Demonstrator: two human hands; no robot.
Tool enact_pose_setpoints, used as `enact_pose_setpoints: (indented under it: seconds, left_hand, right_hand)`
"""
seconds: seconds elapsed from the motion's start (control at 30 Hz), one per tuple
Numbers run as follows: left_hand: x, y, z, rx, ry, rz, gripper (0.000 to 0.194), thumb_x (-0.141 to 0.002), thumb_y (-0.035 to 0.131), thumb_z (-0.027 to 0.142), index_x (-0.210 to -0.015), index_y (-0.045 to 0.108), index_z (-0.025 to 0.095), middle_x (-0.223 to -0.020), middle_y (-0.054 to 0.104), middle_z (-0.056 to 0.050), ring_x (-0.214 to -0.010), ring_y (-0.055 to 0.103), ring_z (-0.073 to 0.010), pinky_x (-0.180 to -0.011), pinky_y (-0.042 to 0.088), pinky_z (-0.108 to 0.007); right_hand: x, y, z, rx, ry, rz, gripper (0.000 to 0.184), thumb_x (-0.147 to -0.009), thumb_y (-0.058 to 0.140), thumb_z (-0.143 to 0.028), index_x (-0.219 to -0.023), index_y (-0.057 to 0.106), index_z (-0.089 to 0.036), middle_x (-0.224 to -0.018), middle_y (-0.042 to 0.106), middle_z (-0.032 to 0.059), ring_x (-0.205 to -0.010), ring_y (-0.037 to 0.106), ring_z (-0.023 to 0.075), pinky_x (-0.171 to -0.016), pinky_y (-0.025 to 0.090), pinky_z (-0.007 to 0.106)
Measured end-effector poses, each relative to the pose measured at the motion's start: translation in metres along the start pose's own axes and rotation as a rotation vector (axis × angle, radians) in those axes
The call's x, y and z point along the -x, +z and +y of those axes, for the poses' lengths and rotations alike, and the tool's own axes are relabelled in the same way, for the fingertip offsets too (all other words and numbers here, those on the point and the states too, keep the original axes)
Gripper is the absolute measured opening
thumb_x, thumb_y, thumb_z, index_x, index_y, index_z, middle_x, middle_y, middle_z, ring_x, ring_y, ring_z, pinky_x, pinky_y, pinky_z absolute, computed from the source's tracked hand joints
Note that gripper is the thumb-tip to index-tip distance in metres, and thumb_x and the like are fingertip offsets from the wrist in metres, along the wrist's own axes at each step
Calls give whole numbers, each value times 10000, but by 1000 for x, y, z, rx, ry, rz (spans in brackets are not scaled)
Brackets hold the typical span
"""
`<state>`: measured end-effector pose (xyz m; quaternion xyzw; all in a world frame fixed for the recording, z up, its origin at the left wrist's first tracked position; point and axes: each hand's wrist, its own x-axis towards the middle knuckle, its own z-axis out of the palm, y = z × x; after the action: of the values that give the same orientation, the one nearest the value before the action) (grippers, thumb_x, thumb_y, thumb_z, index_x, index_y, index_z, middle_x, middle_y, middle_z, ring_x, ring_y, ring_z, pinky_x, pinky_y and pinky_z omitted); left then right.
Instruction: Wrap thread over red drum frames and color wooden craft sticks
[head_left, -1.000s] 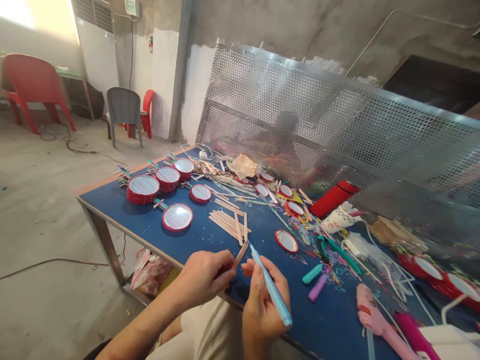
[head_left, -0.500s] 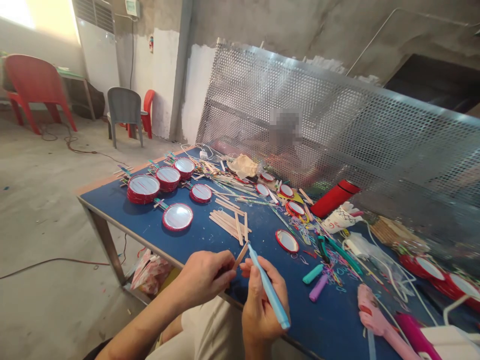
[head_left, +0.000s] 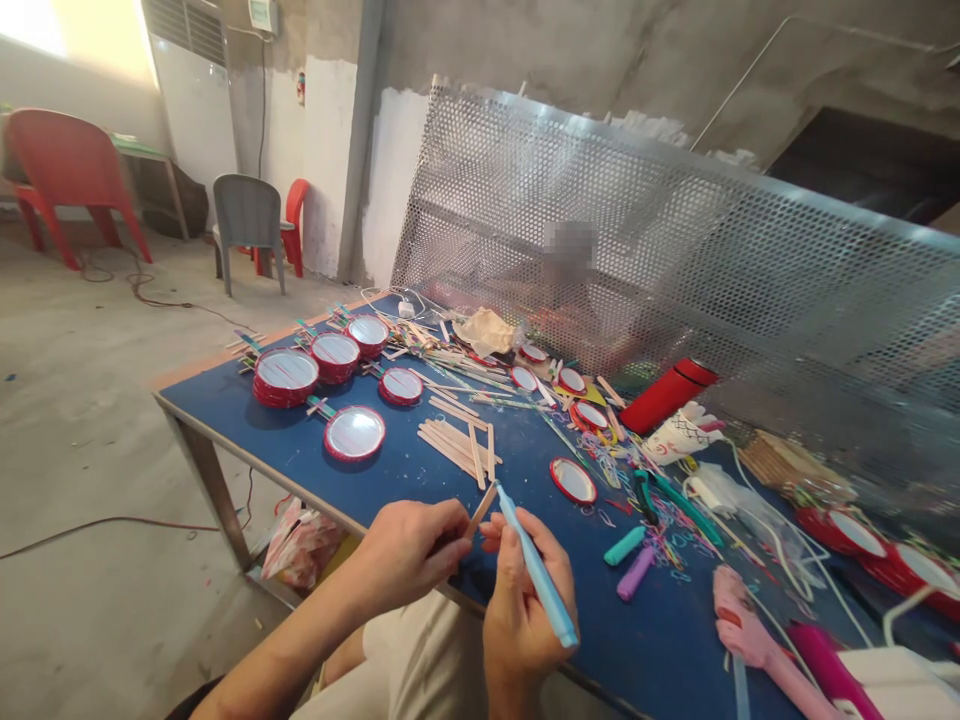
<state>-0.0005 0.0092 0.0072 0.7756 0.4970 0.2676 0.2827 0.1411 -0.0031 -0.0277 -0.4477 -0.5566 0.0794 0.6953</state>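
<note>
My left hand (head_left: pixel 409 550) is closed around a thin wooden stick (head_left: pixel 481 507) that juts up and to the right from its fingers. My right hand (head_left: pixel 521 600) grips a light blue marker (head_left: pixel 538 570) like a pen, with the tip touching the upper end of the stick. Both hands hover over the near edge of the blue table (head_left: pixel 300 455). A loose bundle of wooden sticks (head_left: pixel 459 443) lies on the table just beyond them.
Red-rimmed round discs (head_left: pixel 354 433) lie stacked and singly at the table's left. A small oval mirror (head_left: pixel 573 481), marker caps (head_left: pixel 624 546), rubber bands, a pink glue gun (head_left: pixel 739 620) and a red bottle (head_left: pixel 664 397) crowd the right. Behind a perforated metal screen (head_left: pixel 675 250) sits another person.
The marker's tip has shifted slightly along the stick's end; both hands stay in nearly the same place.
</note>
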Motion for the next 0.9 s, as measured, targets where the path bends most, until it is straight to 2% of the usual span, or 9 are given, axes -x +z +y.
enact_pose_setpoints:
  seconds: [0.13, 0.37, 0.53, 0.9]
  left_hand:
    - [0, -1, 1, 0, -9, -9, 142, -941, 527, 262, -853, 628, 213, -724, 739, 18, -661, 649, -146, -599, 378, -216]
    - [-1, -2, 3, -16, -25, -24, 141, -945, 532, 257, -858, 632, 208, -733, 740, 13, -667, 649, -148, -599, 370, -218]
    - [-1, -3, 3, 8, -38, -31, 135, -944, 541, 257, -857, 634, 211, -727, 742, 20, -660, 653, -143, -602, 384, -209]
    - [-1, -1, 2, 8, -33, -17, 131, -939, 535, 245, -884, 644, 197, -747, 767, 0, -685, 675, -160, -610, 384, -218]
  right_hand:
    - [-1, 1, -3, -33, 36, 36, 160, -944, 633, -224, -1062, 673, -124, -840, 771, 92, -636, 740, 155, -565, 623, 231]
    - [1, 0, -1, -66, 21, -1, 163, -934, 641, -196, -1078, 684, -135, -890, 769, 89, -655, 741, 149, -577, 621, 230]
    - [0, 0, -2, -86, 44, 42, 158, -939, 635, -194, -1080, 678, -138, -857, 768, 74, -651, 742, 143, -575, 616, 214]
    - [-2, -1, -4, -83, 38, -13, 142, -932, 638, -222, -1036, 689, -140, -836, 766, 73, -629, 740, 151, -563, 615, 219]
